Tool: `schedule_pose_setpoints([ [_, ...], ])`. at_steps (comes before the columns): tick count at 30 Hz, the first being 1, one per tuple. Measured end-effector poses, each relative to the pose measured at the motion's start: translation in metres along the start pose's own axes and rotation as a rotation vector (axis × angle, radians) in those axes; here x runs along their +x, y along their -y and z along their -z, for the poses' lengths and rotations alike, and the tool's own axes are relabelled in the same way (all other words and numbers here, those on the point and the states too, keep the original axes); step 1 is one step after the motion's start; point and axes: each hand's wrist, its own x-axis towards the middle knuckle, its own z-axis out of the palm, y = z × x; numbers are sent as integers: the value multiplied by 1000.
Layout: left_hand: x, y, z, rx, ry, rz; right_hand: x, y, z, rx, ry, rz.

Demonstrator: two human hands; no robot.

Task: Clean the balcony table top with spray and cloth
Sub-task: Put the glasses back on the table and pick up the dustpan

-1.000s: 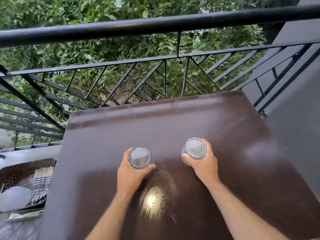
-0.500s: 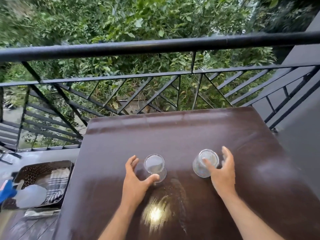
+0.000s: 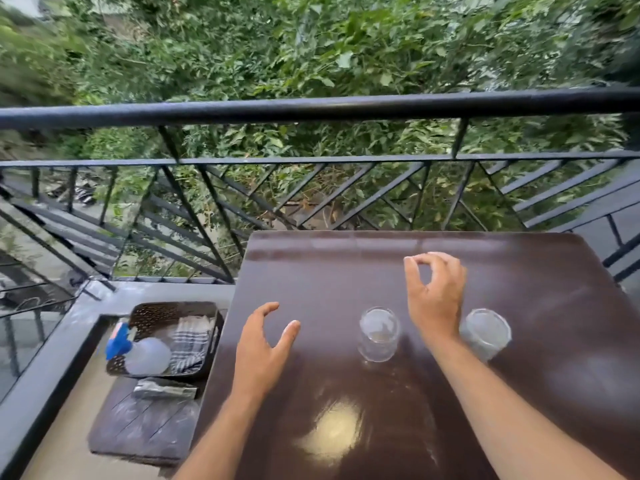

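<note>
Over the desk [image 3: 554, 341] both our hands, left hand [image 3: 261, 351] and right hand [image 3: 434, 299], hang empty; spray bottle [image 3: 145, 355] looks light, slick, so we take its neck.

Two glasses [image 3: 379, 336] [image 3: 486, 332] stand side by side on the table [image 3: 346, 271], right hand [image 3: 434, 299] between them, left hand [image 3: 261, 344] left of both. Left of the table a basket [image 3: 152, 311] sits on a stool [image 3: 145, 424], holding spray bottle [image 3: 142, 353] and cloth [image 3: 190, 341]. Railing [image 3: 311, 107] behind.

R glass [image 3: 486, 332] partly behind wrist.
</note>
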Motion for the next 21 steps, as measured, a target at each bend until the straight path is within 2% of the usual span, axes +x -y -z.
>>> schedule_pose_setpoints([
  [6,-3,52,60,22,-95,80,-64,57,-73,55,161,111],
  [17,9,159,178,60,-251,249,-169,151,-199,166,464,88],
  [21,12,205,207,69,-242,292,-215,174,-243,187,524,-17],
])
